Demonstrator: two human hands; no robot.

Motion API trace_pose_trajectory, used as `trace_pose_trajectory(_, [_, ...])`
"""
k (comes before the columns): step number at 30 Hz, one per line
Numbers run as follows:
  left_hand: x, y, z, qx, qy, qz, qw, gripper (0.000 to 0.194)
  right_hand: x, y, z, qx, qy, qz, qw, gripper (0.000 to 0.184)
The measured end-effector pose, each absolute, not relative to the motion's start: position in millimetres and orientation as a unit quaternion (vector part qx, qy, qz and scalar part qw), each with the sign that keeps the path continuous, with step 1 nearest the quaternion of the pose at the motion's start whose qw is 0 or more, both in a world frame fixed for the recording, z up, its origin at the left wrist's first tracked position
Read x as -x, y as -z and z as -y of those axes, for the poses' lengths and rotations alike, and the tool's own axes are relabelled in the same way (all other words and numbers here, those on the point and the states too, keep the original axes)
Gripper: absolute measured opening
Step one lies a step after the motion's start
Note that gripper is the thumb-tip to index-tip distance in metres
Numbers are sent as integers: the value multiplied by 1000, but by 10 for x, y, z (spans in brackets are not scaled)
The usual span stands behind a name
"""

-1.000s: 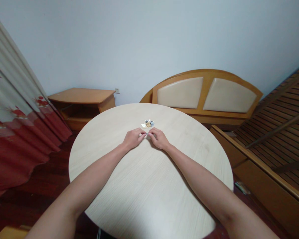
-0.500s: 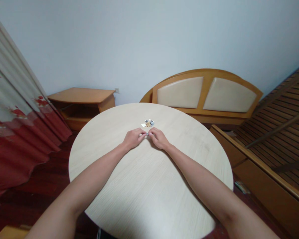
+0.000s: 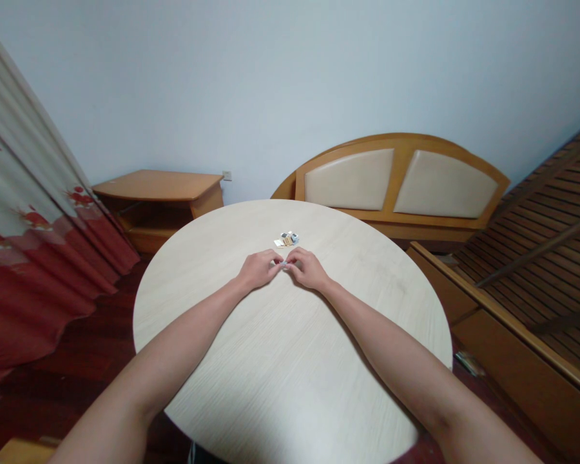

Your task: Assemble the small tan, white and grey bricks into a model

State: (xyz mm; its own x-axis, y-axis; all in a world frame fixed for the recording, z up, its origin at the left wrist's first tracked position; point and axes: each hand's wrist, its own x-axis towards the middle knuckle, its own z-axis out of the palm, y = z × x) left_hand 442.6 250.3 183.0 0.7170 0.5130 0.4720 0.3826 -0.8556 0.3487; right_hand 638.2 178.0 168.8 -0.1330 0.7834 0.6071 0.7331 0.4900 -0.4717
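Head view: left hand [image 3: 260, 269] and right hand [image 3: 309, 269] meet, pinching a tiny pale-blue item [image 3: 284, 263] for control beside a small pile [image 3: 287, 239].

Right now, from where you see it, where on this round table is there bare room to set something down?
The biggest bare patch of the round pale wood table lies nearest you, between your left forearm and right forearm. More bare wood spreads left of your left hand and right of your right hand. It's crowded only where those hands meet, just before the small pile of paper and little pieces.
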Motion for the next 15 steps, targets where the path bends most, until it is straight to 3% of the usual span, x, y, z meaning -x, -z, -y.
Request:
trace_pose_trajectory(4, [-4401, -1866, -2516, -924, -269, -251, 108, 17, -6402, -1711, -1759, 505, -40, 739, 444, 12])
trace_pose_trajectory(10, [-4346, -1911, -2543, -924, -257, -260, 112, 18, -6619, -1637, -1836, 603, -8, 640, 476, 33])
trace_pose_trajectory(15, [-4344, -1923, -2534, -934, -231, -248, 113, 18, -6746, -1520, -1925, 642, 22, 605, 472, 33])
